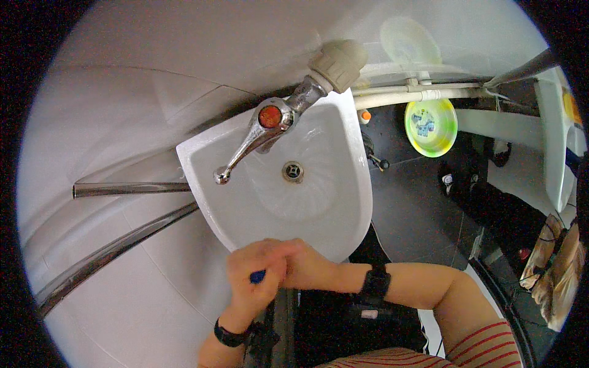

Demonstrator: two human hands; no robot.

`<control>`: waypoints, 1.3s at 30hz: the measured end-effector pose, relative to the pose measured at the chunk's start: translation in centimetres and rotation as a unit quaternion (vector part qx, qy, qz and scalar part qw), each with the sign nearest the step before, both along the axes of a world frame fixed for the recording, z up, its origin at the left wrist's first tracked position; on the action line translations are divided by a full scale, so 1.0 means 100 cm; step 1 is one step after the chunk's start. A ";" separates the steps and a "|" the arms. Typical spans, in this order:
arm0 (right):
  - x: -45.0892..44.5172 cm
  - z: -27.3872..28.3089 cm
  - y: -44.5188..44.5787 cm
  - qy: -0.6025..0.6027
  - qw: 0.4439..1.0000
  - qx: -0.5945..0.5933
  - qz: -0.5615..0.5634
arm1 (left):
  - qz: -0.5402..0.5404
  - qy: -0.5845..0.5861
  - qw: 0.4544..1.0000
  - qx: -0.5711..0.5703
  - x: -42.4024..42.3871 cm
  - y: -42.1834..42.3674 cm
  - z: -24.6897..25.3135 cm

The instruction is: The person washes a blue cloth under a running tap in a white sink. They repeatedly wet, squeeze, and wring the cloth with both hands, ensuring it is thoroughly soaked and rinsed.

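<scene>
Both my hands meet at the front rim of a white corner washbasin (294, 207). My left hand (248, 271) and my right hand (308, 264) are pressed together with fingers overlapping, slightly blurred. A small dark blue patch (257, 276) shows on my left hand; whether it is a held object or something stuck on the skin is unclear. The palms are hidden, so anything between them cannot be seen. Above the basin, beyond my hands, reaches a chrome lever tap (276, 124) with a red cap. A metal drain (292, 171) lies in the basin's bottom.
Metal rails (129, 248) run along the wall at left. On the dark tiled floor (414, 211) at right are a green-yellow plastic basin (431, 129) and an orange-capped bottle (364, 116). White pipes (414, 95) follow the wall. Brown fabric (557, 271) hangs at far right.
</scene>
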State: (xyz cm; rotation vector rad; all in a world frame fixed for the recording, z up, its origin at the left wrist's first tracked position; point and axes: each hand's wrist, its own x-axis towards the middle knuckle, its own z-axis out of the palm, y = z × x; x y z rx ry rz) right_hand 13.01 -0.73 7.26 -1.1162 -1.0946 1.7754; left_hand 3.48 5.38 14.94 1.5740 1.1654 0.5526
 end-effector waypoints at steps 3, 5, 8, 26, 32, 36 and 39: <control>-0.006 -0.014 0.007 -0.099 0.995 0.019 -0.009 | 0.076 0.005 0.997 -0.030 0.006 0.005 -0.005; -0.006 -0.015 0.013 -0.119 0.993 -0.005 0.010 | 0.130 -0.014 0.991 -0.041 0.002 0.003 -0.018; -0.008 -0.017 0.023 -0.137 0.990 -0.027 0.002 | 0.203 -0.020 0.976 -0.076 0.002 0.007 -0.029; -0.015 -0.059 0.026 -0.248 0.968 -0.039 0.008 | 0.327 -0.148 0.923 -0.139 -0.005 0.005 -0.098; -0.004 -0.069 0.016 -0.284 0.957 -0.034 0.041 | 0.369 -0.158 0.899 -0.172 0.004 -0.006 -0.109; -0.001 -0.070 0.011 -0.297 0.951 -0.050 0.074 | 0.380 -0.145 0.894 -0.186 0.003 -0.016 -0.113; 0.005 -0.067 0.012 -0.306 0.945 -0.052 0.102 | 0.415 -0.156 0.878 -0.182 0.008 -0.021 -0.115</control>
